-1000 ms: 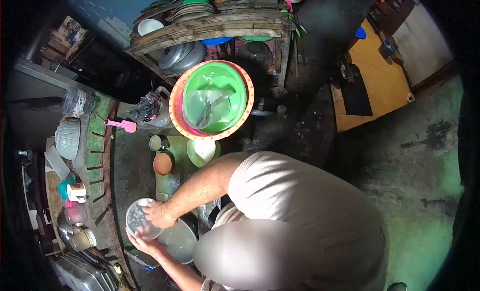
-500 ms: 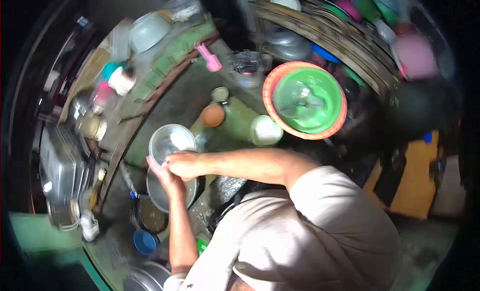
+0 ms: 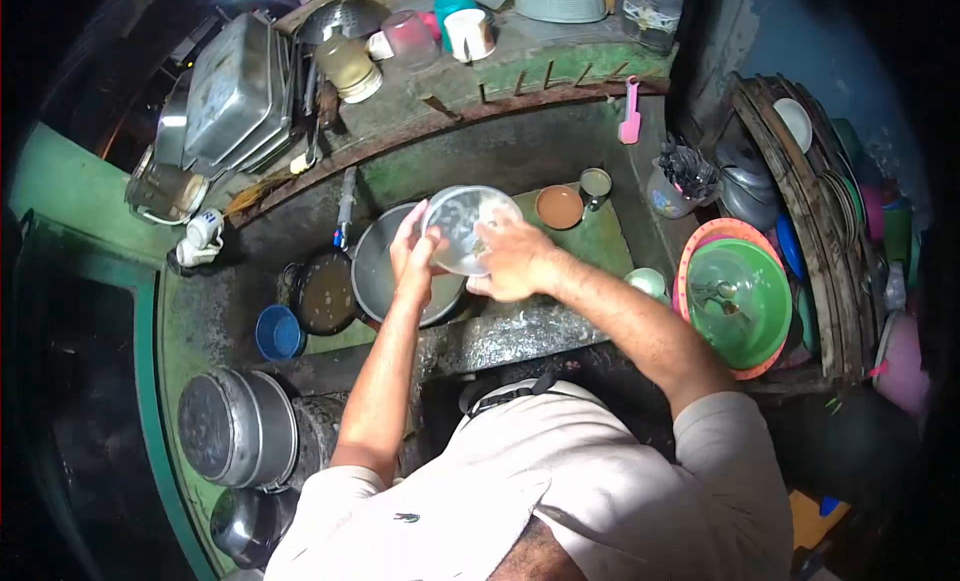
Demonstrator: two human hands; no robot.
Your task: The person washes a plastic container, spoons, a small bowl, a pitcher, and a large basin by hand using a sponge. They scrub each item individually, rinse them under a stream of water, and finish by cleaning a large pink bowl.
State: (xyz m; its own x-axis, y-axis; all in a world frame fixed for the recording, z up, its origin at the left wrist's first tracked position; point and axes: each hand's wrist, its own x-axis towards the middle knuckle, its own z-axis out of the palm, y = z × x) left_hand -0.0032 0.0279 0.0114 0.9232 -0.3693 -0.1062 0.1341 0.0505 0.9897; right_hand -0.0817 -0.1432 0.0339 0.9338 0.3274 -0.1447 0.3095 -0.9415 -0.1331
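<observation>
I hold a round clear glass bowl (image 3: 462, 224) tilted over a large metal basin (image 3: 385, 271) in the wash area. My left hand (image 3: 412, 256) grips the bowl's left rim from below. Against the bowl's right side and inner face lies my right hand (image 3: 512, 261), fingers spread and touching the wet glass. Whether something is in that hand's palm is hidden.
A dark pan (image 3: 325, 291) and a blue cup (image 3: 277, 333) sit left of the basin. A brown bowl (image 3: 559, 207) and a tin (image 3: 595, 184) stand behind. A green basin in an orange tub (image 3: 742, 301) is at the right, a dish rack (image 3: 810, 181) beyond. Metal pots (image 3: 235, 426) stand near left.
The view has swung round strongly, so the wash area now lies ahead. Both hands stay on the glass bowl, which has been lifted and tilted over the metal basin.
</observation>
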